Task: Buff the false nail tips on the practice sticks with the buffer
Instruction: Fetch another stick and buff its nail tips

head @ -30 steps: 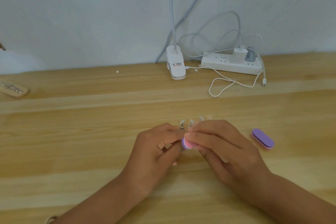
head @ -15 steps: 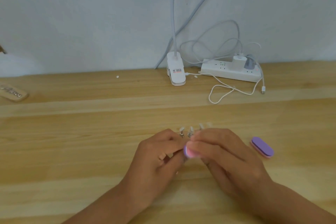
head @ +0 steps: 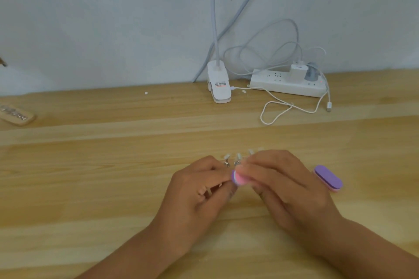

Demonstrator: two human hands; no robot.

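My left hand grips a bundle of practice sticks, and several pale false nail tips fan out just above its fingers. My right hand pinches a small pink and purple buffer, whose rounded end shows between the two hands and lies against the sticks. The tip under the buffer is hidden by my fingers. Both hands hover low over the wooden table.
A second purple buffer block lies on the table right of my right hand. At the back stand a white lamp clip, a power strip with chargers and a looped white cable. A wooden tag lies far left.
Both hands and the buffer stay together in nearly the same spot; the buffer has shifted only slightly against the tips. The view has tilted a little.
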